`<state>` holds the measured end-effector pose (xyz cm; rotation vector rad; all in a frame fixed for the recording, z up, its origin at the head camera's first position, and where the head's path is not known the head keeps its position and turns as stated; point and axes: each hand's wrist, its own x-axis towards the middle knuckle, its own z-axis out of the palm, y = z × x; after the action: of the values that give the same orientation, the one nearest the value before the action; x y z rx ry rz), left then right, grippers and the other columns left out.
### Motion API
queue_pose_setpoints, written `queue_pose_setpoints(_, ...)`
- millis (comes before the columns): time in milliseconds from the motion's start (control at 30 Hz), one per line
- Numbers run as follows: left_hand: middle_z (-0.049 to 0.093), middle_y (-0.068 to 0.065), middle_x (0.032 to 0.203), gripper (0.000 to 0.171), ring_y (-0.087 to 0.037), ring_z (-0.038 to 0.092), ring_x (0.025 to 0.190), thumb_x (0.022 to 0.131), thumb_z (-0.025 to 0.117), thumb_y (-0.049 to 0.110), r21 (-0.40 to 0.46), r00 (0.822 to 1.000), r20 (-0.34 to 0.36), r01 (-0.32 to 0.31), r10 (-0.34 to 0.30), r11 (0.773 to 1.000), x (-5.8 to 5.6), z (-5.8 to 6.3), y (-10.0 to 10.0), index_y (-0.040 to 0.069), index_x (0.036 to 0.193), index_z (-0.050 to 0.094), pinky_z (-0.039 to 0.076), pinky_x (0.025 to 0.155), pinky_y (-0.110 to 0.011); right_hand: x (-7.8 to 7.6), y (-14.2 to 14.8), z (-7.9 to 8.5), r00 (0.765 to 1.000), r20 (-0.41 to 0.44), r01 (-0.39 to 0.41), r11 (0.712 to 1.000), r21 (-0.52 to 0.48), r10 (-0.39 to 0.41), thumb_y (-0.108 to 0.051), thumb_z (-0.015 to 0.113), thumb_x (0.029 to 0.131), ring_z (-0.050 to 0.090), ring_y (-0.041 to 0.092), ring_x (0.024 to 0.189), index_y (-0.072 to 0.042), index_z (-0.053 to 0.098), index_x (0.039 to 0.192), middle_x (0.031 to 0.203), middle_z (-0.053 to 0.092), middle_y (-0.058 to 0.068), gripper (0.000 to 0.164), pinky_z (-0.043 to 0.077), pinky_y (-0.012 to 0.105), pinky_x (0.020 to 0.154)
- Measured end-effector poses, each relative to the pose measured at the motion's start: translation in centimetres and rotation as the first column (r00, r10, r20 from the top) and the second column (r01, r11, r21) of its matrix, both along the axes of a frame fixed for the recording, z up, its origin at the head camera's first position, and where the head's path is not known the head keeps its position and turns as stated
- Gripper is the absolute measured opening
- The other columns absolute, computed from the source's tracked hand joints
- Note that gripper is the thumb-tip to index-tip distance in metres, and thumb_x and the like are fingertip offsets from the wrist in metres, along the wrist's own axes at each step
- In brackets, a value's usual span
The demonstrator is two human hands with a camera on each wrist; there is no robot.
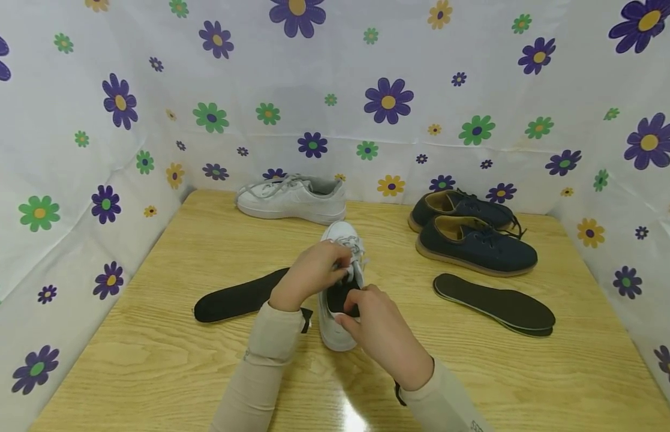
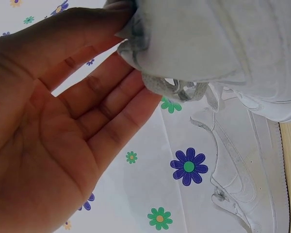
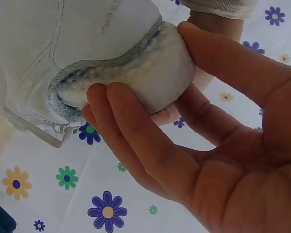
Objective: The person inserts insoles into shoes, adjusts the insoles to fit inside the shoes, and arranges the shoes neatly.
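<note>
A white lace-up sneaker [image 1: 337, 337] stands on the table between the hands, its toe pointing away. My left hand [image 1: 311, 273] pinches the tongue area by the laces, thumb and forefinger at the sneaker's edge [image 2: 189, 43] in the left wrist view. A dark insole [image 1: 339, 297] lies partly inside the opening. Its rear end is gripped by my right hand [image 1: 380, 327] between thumb and fingers. The right wrist view shows the insole's pale, bumpy underside [image 3: 160, 68] sticking out past the grey-lined collar [image 3: 82, 65]. The insole's front is hidden inside the sneaker.
Another black insole [image 1: 232, 303] lies left of the sneaker. A second white sneaker [image 1: 297, 201] stands at the back. Two navy lace-up shoes [image 1: 477, 247] are at the back right, with a stacked pair of dark insoles [image 1: 491, 300] before them. Flowered cloth [image 1: 335, 78] hangs around the table.
</note>
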<state>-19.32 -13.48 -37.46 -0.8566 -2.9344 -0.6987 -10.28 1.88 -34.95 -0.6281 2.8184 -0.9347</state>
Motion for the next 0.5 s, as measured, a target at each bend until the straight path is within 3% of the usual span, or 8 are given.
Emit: queue_pose_setpoints(500,0.055,0.0,0.077,0.02,-0.017,0.049,0.073,0.085,0.073,0.008,-0.008,1.0,0.017,-0.014,0.014,1.0,0.0,0.0,0.1,0.013,0.075,0.057,0.042,0.065,-0.032,-1.3,-0.4,-1.2,1.0,-0.014,0.013,1.0,-0.015,-0.013,-0.012,0.075,0.083,0.053,0.02,0.073,-0.005,0.066,0.076,0.083,0.059,0.009,0.013,0.043,0.029,0.059)
